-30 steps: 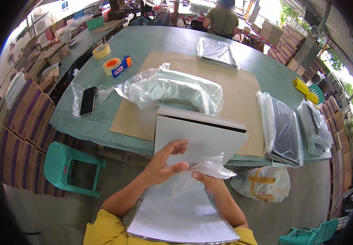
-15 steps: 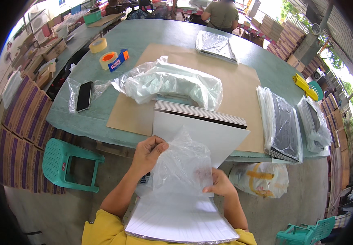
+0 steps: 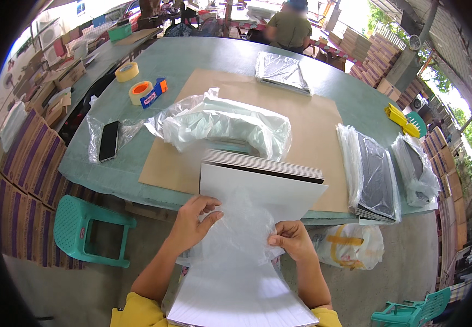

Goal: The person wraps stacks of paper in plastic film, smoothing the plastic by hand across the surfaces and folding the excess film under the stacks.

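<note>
A clear plastic bag (image 3: pixel 244 218) is stretched between my two hands, its wrinkled upper part lying over a white-faced board. My left hand (image 3: pixel 192 222) pinches the film at its left side, thumb against fingers. On the other side my right hand (image 3: pixel 295 240) pinches the bag's right edge. Behind the film, a stack of boards (image 3: pixel 263 170) with a white front face and layered light and dark edges leans at the table's near edge. White sheets (image 3: pixel 241 297) in clear film lie across my lap below. Whether the film encloses the boards' lower end, I cannot tell.
Crumpled plastic wrap (image 3: pixel 225 122) lies on brown cardboard (image 3: pixel 317 114) atop the green table (image 3: pixel 192 52). To the left are a phone (image 3: pixel 109 140), tape rolls (image 3: pixel 127 72) and a tape dispenser (image 3: pixel 153 94). Wrapped dark packs (image 3: pixel 377 174) sit right. A green stool (image 3: pixel 91 229) stands left.
My right hand has risen and shifted slightly, and the film's peak between my hands has flattened against the white board. My left hand stays on the film. The whole view has shifted slightly.
</note>
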